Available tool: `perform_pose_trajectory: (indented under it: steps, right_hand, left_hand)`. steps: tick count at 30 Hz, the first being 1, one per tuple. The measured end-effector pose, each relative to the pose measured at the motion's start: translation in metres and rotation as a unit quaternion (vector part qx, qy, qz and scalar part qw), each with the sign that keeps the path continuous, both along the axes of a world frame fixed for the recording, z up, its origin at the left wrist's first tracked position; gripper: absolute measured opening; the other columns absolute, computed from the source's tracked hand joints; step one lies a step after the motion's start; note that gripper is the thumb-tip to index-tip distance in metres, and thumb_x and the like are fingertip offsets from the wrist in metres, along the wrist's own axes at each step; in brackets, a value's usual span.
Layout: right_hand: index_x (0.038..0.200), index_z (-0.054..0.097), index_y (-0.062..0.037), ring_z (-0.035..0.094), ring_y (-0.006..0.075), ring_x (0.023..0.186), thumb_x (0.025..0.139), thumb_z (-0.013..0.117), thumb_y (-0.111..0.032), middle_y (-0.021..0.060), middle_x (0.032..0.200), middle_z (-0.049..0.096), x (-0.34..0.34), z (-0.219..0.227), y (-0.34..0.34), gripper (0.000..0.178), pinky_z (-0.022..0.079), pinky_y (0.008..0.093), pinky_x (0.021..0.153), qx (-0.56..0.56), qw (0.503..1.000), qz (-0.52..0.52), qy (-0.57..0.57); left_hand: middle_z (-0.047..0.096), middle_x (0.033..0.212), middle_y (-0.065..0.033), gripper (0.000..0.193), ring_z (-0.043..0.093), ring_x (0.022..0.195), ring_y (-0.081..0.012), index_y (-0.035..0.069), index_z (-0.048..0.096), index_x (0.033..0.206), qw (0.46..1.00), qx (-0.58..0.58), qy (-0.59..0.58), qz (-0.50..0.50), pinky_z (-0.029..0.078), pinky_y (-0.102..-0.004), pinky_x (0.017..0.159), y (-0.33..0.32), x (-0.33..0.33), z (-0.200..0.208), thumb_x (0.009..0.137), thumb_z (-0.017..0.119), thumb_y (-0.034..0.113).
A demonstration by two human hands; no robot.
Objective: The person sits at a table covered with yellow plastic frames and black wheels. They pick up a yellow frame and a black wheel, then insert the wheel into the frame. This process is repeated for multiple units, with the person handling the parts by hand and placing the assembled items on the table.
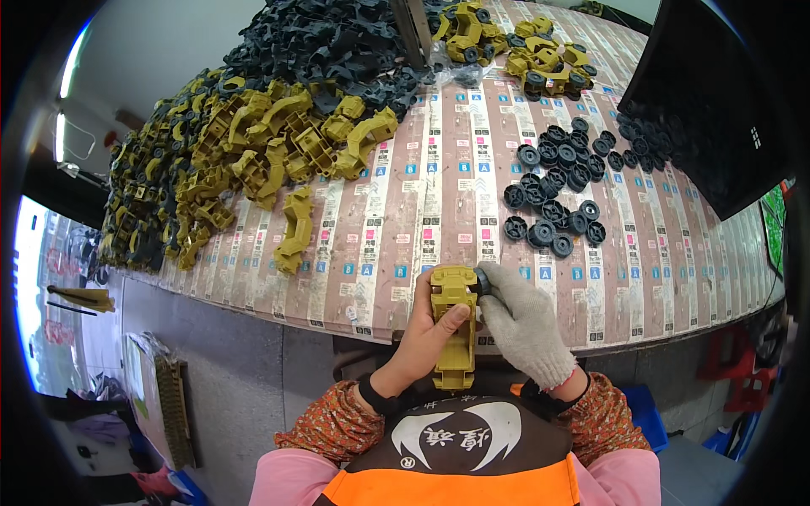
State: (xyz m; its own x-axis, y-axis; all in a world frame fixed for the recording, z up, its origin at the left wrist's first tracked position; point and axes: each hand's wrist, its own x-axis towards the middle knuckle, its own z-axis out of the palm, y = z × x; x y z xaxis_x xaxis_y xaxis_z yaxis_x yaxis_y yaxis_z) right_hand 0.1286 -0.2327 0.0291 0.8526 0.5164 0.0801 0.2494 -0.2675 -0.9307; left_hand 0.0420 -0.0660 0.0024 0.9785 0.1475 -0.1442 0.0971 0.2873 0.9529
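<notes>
My left hand (419,338), bare, is closed round a yellow plastic toy car body (456,341), its thumb lying across the middle of the part. The body is held lengthwise toward me at the table's near edge. On its far right corner sits a black toy wheel (483,281), gripped by my right hand (525,325) in a grey knitted glove. The gloved fingers partly cover the wheel, so I cannot tell how far it is seated. A lone yellow car body (295,231) lies on the table, ahead and to the left of my hands.
Loose black wheels (553,190) lie ahead to the right, beside a dark panel (700,101). Yellow bodies (278,135) are heaped at the left, with dark plastic parts (329,51) piled behind. Several wheeled yellow cars (550,59) stand at the back. A metal post (411,32) rises there.
</notes>
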Motion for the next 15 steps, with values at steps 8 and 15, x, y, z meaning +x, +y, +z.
perform_pose_trajectory:
  steps: [8, 15]
  right_hand:
    - [0.121, 0.063, 0.0002, 0.071, 0.0471, 0.082, 0.089, 0.063, -0.004, 0.0255, 0.088, 0.071, -0.009, 0.005, -0.013, 0.032, 0.056, 0.0532, 0.073, -0.055, 0.993, 0.002, -0.105]
    - [0.111, 0.061, -0.0013, 0.068, 0.0493, 0.076, 0.082, 0.065, -0.006, 0.0254, 0.079, 0.067, -0.010, 0.002, -0.017, 0.029, 0.053, 0.0572, 0.068, -0.107, 0.987, 0.021, -0.119]
  left_hand:
    - [0.053, 0.139, -0.0111, 0.074, 0.052, 0.129, -0.0195, 0.005, 0.023, 0.158, 0.986, 0.129, -0.021, -0.106, 0.041, -0.0359, 0.113, 0.001, -0.002, 0.001, 0.105, 0.070, 0.024]
    - [0.058, 0.135, -0.0161, 0.074, 0.061, 0.124, -0.0260, 0.007, 0.023, 0.157, 0.971, 0.197, -0.043, -0.129, 0.047, -0.0390, 0.107, 0.001, -0.005, -0.010, 0.103, 0.071, 0.024]
